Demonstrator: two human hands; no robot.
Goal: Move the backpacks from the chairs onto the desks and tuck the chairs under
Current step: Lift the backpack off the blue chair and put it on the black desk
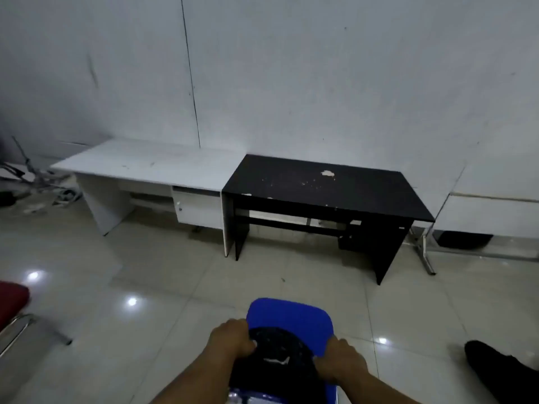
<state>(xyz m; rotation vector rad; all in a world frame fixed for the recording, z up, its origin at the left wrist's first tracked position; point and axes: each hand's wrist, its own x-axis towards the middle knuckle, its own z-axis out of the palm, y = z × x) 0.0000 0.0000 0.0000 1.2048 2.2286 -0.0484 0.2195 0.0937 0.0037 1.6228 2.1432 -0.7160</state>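
Left hand: my left hand (233,338) grips the left edge of the black backpack (275,361), fingers curled over its rim.
Right hand: my right hand (339,361) grips the backpack's right edge, fingers curled on the fabric, next to the blue seat.
Backpack: black, with a small white mark on its face; it lies on the blue chair (291,314), between my two hands, at the bottom of the view. Whether it is lifted off the seat or resting on it, I cannot tell.
Blue chair: blue seat in front of me on the tiled floor (175,287), well apart from the desks, not tucked under.
White desk (145,161): against the wall (320,83), left of centre, with a drawer unit under its right end. Its right side touches the black desk.
Black desk (335,188): against the wall, right of the white desk, its top scuffed with pale chips. A low shelf bar runs beneath.
Red chair (11,301): red seat on a metal frame at the left edge, only partly in view, well apart from the desks.
Third desk (495,211): pale, at the right edge beside the black desk, on metal legs, with a dark object under it.
Dark shape (495,365): on the floor at lower right; I cannot tell what it is.
Clutter (29,182): metal rods and cables on the floor left of the white desk.
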